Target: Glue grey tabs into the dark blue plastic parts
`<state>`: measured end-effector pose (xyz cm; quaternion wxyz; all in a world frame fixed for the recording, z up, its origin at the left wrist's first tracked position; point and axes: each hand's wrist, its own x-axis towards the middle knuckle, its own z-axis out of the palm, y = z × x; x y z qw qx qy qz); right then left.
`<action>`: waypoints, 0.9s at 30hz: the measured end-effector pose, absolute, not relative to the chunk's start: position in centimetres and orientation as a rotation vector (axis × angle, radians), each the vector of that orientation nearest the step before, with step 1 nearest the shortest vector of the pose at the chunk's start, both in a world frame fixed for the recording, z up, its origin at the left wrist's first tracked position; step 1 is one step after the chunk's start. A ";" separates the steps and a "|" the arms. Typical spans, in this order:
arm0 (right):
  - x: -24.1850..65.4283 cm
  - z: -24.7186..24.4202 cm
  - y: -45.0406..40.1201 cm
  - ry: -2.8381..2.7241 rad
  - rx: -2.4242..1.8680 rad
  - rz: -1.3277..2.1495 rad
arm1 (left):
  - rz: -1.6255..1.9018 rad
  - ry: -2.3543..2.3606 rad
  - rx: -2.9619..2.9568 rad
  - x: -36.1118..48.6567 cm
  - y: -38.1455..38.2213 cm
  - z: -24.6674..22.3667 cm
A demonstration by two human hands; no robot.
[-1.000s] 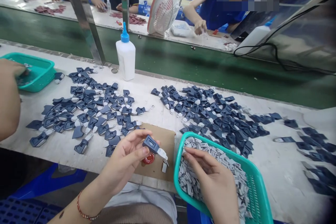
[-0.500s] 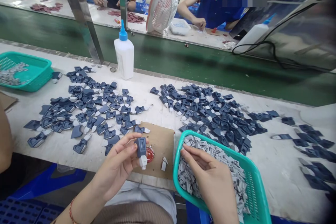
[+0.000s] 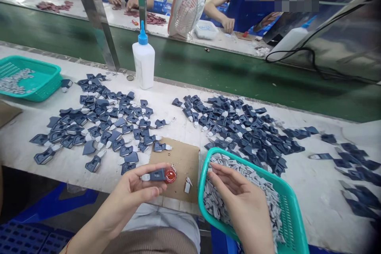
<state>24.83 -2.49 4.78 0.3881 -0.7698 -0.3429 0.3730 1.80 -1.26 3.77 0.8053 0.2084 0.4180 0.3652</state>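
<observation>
My left hand [image 3: 135,186] holds a dark blue plastic piece with a pale grey tip [image 3: 157,175]. The piece lies sideways across the fingers, its tip pointing left. Just beyond its right end is a small round red dish [image 3: 170,175] on a sheet of brown cardboard [image 3: 181,156]. My right hand [image 3: 238,194] is over a green basket [image 3: 293,202], thumb and fingertips pinched together near its left rim. Whatever is in that pinch is too small to make out. Many small grey plastic pieces [image 3: 262,190] fill the basket.
Blue pieces lie in a left pile [image 3: 104,121] and a right pile [image 3: 238,123]. A white bottle with a blue nozzle [image 3: 144,61] stands behind them. Another green basket [image 3: 44,87] is at far left. Co-workers sit across a green strip [image 3: 193,65]; a metal post [image 3: 95,20] rises nearby.
The blue piece has turned in my left hand from upright, tip down, to lying sideways, tip left. My right hand stays pinched at the basket, hardly moved.
</observation>
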 end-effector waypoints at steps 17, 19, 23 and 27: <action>24.3 4.0 -3.7 -1.336 -1.833 0.589 | 0.866 1.126 0.672 0.4 -1.2 1.9; 23.8 4.4 -3.6 -1.494 -1.763 0.503 | 0.859 1.123 0.697 0.2 -1.2 1.8; 21.9 5.0 -3.2 -1.759 -1.561 0.568 | 0.848 1.093 0.749 0.1 -1.2 1.9; 20.3 4.5 -2.6 -1.891 -1.502 0.669 | 0.827 1.063 0.770 -0.1 -1.4 1.9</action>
